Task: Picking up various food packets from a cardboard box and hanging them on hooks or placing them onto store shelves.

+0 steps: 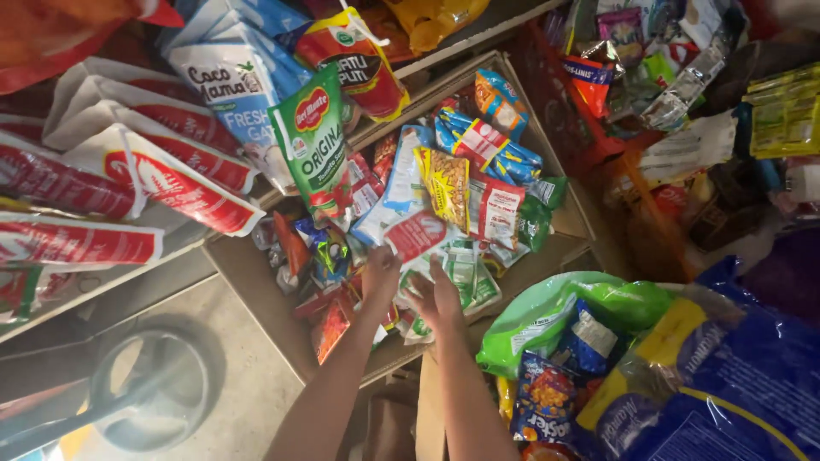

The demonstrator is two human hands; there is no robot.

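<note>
Both my hands reach into an open cardboard box (256, 282) filled with several small snack and sauce sachets. My left hand (380, 271) touches a white and red sachet (416, 235) near the box's middle. My right hand (436, 299) rests with fingers spread on a green and white packet (465, 275) just beside it. Whether either hand grips its packet is hard to tell. Yellow (448, 183) and blue (487, 145) sachets lie farther back in the box.
Red and white pouches (158, 175) and a green pouch (314, 145) hang off a shelf at left. A green plastic bag (555, 320) and blue bags (735, 384) of snacks sit at right. A round metal object (149, 393) lies on the floor at lower left.
</note>
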